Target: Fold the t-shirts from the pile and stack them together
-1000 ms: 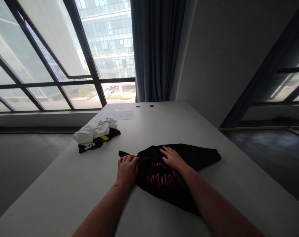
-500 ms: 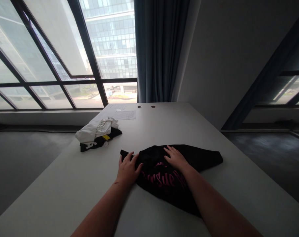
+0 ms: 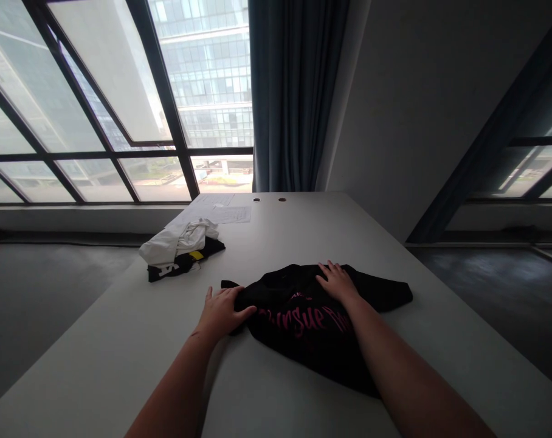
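A black T-shirt (image 3: 303, 350) with pink lettering lies spread, somewhat rumpled, on the white table in front of me. My left hand (image 3: 221, 311) rests at its left side by a sleeve, fingers stretched out and thumb apart on the cloth. Flat on the upper part of the shirt, right of the middle, lies my right hand (image 3: 337, 283) with its fingers spread. My right forearm hides part of the lettering and the shirt's lower right side. Neither hand grips the fabric.
On the left side of the white table (image 3: 121, 359), a crumpled white garment (image 3: 162, 246) lies over a black one (image 3: 182, 263) with a yellow patch. Papers (image 3: 230, 214) and two round holes are near the far edge. A blue curtain (image 3: 294, 97) hangs beside the windows.
My left hand has slid left and slightly down along the shirt, and my right hand has moved right and a little up. The cloth is flatter, with more of the lettering showing.
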Demonstrator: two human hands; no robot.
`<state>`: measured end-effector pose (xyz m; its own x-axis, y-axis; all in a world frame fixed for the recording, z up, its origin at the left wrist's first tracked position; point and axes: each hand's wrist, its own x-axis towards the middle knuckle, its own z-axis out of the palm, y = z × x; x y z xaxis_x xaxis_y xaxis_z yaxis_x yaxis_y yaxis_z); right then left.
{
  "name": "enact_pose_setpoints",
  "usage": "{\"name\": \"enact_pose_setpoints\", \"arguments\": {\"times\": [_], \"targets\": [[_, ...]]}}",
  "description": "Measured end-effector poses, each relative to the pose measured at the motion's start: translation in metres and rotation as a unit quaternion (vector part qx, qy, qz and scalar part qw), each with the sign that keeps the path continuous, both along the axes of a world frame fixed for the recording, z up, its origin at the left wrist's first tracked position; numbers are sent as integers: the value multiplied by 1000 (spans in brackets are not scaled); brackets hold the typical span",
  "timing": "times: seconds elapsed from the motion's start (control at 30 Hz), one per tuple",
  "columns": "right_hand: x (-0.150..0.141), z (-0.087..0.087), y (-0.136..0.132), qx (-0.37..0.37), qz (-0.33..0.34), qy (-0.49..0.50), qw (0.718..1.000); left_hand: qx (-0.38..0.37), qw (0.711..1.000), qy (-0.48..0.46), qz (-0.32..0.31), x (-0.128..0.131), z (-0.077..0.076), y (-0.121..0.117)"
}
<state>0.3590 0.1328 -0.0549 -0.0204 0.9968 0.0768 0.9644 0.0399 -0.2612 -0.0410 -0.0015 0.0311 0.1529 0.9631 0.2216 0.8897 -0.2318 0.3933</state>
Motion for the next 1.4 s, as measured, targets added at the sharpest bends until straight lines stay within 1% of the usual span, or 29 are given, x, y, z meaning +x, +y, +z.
{"name": "enact_pose_setpoints", "arguments": {"times": [0.1,0.2,0.3,0.4,0.5,0.63,0.73,0.8,0.9,1.0,1.13,1.27,1.33,1.4], "targets": [[8,5,5,28,12,-6,1000,2,999,-24,-36,1,0,-1],[19,10,11,75,34,-9,997,9,998,-35,-61,6,0,-3],[26,14,15,112,56,2,992,28,996,-43,-71,14,-1,-5],[29,16,19,123,56,15,991,45,995,-58,-75,20,-6,-5],[31,17,22,130,45,10,990,49,995,-77,-49,15,-13,0],[37,16,27,145,45,-1,988,29,996,-86,-10,-13,-26,15],[44,14,31,144,42,0,989,19,995,-97,-17,-33,-34,28],[49,12,34,148,42,1,988,17,994,-109,-23,-40,-37,34],[53,9,36,145,32,-20,989,29,992,-122,-13,-41,-36,38],[56,9,34,138,0,-54,989,75,986,-149,11,-39,-33,37],[59,13,31,142,-24,-68,987,128,971,-177,94,-40,-29,30],[62,17,31,125,-64,-48,989,132,959,-183,170,-40,-24,25],[63,18,32,102,-90,-36,990,132,949,-219,183,-39,-22,25],[64,19,33,85,-116,-27,989,133,931,-294,172,-40,-21,27]]}}
